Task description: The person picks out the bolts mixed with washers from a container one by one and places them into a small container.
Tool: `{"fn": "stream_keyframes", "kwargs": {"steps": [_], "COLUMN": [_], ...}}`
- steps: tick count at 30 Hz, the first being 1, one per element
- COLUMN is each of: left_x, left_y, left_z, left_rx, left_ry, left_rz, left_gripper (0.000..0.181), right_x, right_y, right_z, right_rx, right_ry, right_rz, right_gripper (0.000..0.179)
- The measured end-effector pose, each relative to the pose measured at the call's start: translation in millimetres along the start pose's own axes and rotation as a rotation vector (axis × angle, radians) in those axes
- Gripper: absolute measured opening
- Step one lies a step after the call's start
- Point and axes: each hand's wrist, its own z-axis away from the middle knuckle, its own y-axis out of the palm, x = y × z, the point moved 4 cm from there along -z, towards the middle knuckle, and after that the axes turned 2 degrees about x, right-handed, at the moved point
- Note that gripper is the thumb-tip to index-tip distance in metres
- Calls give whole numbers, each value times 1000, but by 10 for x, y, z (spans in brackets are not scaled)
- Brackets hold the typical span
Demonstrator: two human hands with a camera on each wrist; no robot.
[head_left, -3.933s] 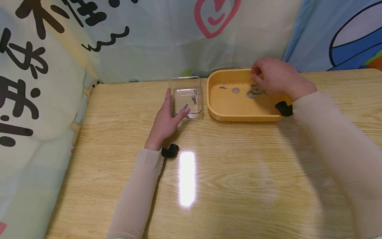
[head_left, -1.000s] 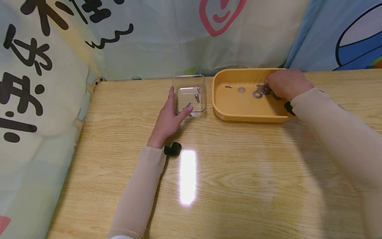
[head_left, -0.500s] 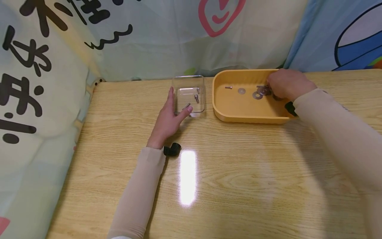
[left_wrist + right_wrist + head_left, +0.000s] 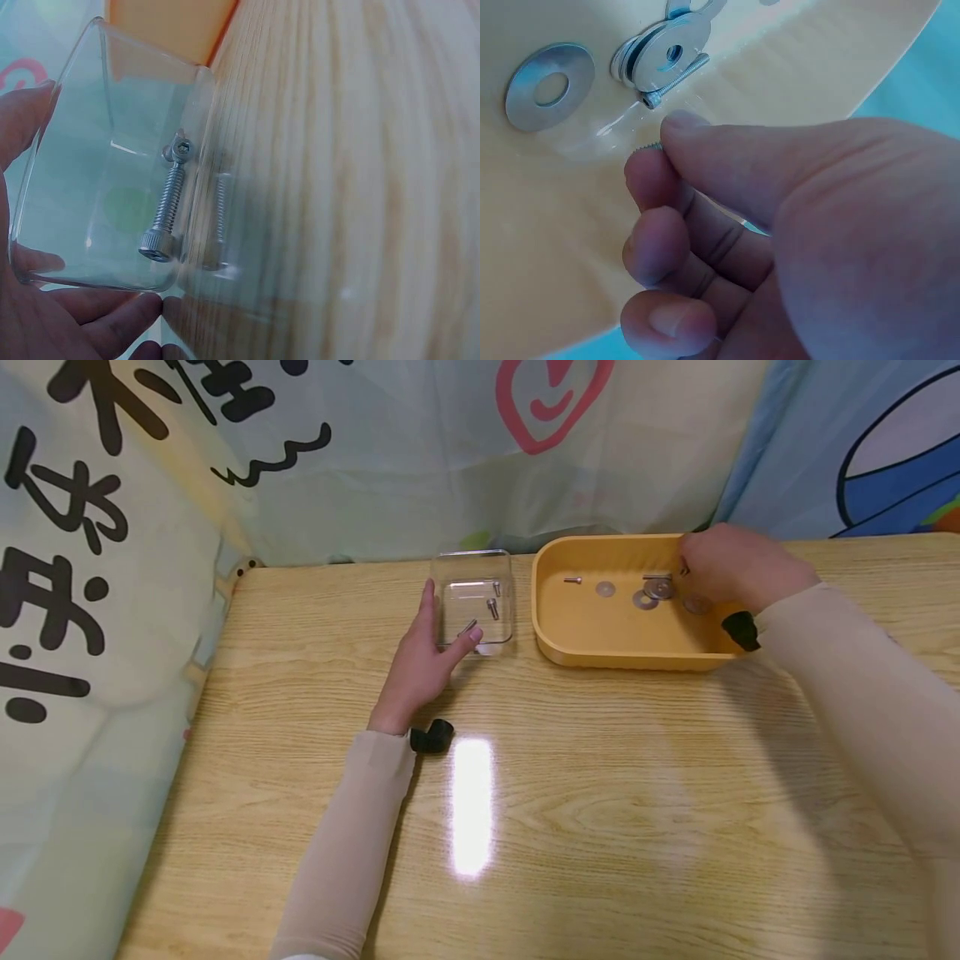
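My left hand [image 4: 420, 664] holds a small clear plastic box [image 4: 471, 553] at its near left corner, fingers along the left side and thumb at the front rim. Several socket-head screws [image 4: 169, 202] lie inside it. Over the right part of the yellow tray [image 4: 622, 653], my right hand [image 4: 742, 564] pinches a screw [image 4: 649, 146] between thumb and index finger; only a bit of its thread shows. Flat metal washers [image 4: 660, 590] lie below that hand, some overlapping, with another screw [image 4: 676, 81] against them. One more screw [image 4: 573, 580] lies farther left in the tray.
Box and tray stand side by side at the back of a wood-grain table [image 4: 570, 793]. Behind them hangs a printed cloth [image 4: 390, 468], which also runs down the left side. A bright light reflection lies on the tabletop.
My right hand has come up from the tray floor and a little to the right, uncovering a washer. My left hand has stayed at the clear box.
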Motion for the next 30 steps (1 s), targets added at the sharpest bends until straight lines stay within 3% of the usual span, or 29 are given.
{"fn": "stream_keyframes", "kwargs": {"steps": [30], "left_x": [4], "left_y": [14], "left_z": [-8], "left_rx": [-2], "left_ry": [-13], "left_rz": [-8], "left_gripper": [100], "right_x": [145], "right_y": [-60], "right_z": [194], "right_rx": [-117], "right_ry": [-13], "right_rz": [-26], "right_gripper": [31]}}
